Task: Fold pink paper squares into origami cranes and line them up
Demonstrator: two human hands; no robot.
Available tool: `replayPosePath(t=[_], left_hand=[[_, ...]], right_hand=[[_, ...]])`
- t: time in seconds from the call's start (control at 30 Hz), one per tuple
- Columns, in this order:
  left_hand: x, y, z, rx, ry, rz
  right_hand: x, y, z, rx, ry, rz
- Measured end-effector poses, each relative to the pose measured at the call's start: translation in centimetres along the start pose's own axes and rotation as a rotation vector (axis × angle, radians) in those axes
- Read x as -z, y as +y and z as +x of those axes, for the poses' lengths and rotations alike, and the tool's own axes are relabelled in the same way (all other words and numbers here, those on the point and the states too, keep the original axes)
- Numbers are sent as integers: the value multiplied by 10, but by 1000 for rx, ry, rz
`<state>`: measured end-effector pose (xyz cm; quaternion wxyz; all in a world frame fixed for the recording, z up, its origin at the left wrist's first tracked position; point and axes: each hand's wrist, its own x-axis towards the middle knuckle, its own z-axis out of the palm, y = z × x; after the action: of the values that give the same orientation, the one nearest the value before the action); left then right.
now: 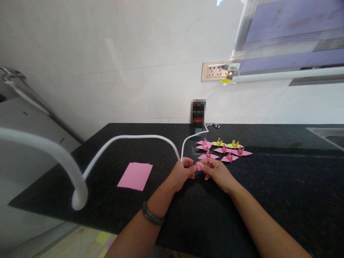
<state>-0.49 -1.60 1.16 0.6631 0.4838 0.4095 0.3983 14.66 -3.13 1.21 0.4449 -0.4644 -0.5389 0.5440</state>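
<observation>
Between my two hands is a small folded piece of pink paper [199, 166], held just above the dark countertop. My left hand [184, 173] pinches its left side between thumb and fingers. On the other side my right hand [215, 171] grips it the same way. Most of the paper is covered by the fingertips, so its exact shape cannot be made out. Just beyond my right hand stand several folded pink paper cranes [208, 155] and two yellow paper cranes [234, 144]. To the left of my hands lies a stack of pink paper sheets [135, 176].
A white cable [139, 136] arcs across the view, passing close to my left hand. An upright phone-like device [198, 113], blurred out, leans at the wall below a socket panel [215, 71]. A sink edge [326, 138] shows at the right of the black countertop [102, 157].
</observation>
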Motion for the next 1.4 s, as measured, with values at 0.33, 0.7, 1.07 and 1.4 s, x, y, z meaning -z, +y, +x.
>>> replayPosePath(t=[0.33, 0.7, 1.07, 1.4], left_hand=[[2, 5, -6, 217, -256, 138], [6, 10, -6, 53, -258, 451], [13, 15, -8, 73, -239, 709], [10, 14, -9, 197, -404, 166]], right_hand=[[0, 4, 2, 55, -1, -83], [3, -4, -2, -5, -102, -44], [9, 3, -3, -57, -120, -296], [2, -4, -11, -216, -336, 44]])
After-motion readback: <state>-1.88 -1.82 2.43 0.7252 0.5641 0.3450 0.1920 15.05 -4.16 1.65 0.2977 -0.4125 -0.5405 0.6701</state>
